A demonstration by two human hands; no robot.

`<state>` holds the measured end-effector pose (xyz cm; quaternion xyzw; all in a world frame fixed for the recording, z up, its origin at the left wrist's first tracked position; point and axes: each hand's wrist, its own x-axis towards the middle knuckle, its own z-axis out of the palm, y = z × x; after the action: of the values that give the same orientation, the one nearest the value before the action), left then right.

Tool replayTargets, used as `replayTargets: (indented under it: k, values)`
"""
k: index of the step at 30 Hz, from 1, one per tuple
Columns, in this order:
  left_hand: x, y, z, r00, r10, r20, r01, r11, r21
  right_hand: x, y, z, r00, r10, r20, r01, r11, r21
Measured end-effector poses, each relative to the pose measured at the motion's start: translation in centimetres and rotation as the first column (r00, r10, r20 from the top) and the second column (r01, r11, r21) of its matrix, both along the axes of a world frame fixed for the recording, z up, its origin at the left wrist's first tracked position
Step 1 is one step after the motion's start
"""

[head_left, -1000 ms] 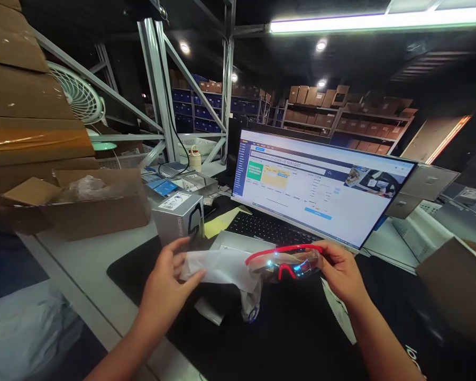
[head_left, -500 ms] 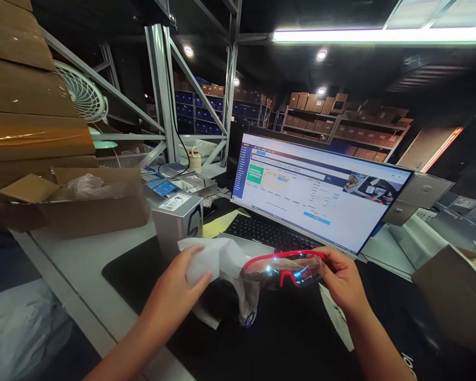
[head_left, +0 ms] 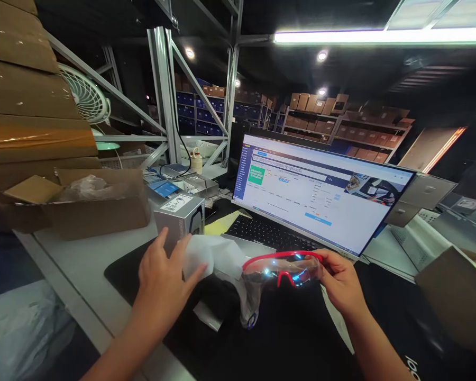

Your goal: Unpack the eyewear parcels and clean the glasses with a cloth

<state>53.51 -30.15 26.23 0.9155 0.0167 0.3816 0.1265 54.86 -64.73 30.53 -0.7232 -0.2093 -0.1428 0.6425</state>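
My right hand [head_left: 339, 283] grips the right end of a pair of red-framed glasses [head_left: 282, 267] with a clear, reflective lens, held level above the black desk mat [head_left: 285, 338]. My left hand [head_left: 162, 275] holds a white cloth or wrapper [head_left: 218, 256] bunched at the left end of the glasses, thumb pinching it, fingers partly raised. A clear plastic bag [head_left: 250, 304] hangs below the glasses. A grey product box [head_left: 179, 219] stands just behind my left hand.
A laptop [head_left: 313, 193] with a lit screen sits behind the glasses, its keyboard [head_left: 267, 233] near them. An open cardboard box [head_left: 87, 203] lies at the left, another box [head_left: 456, 296] at the right. A fan [head_left: 88, 100] and shelving stand behind.
My left hand has gathered the white cloth from a flat spread into a bunch and shifted slightly left and up. My right hand and the glasses have barely moved.
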Motion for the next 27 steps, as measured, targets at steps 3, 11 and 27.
replayTargets:
  k: [3, 11, 27]
  values:
    - [-0.7, -1.0, 0.6, 0.965, -0.252, 0.067, 0.25, 0.967, 0.042, -0.2, 1.0, -0.4, 0.999, -0.049, -0.002, 0.049, 0.998, 0.035]
    - [0.0, -5.1, 4.1, 0.692, -0.72, -0.05, 0.695, 0.683, -0.225, -1.3, 3.1, -2.2, 0.978, -0.169, 0.123, 0.178, 0.981, -0.07]
    - [3.0, -5.4, 1.3, 0.516, -0.822, 0.243, 0.852, 0.461, -0.249, 0.5, -1.3, -1.0, 0.96, 0.046, -0.275, -0.178, 0.861, -0.476]
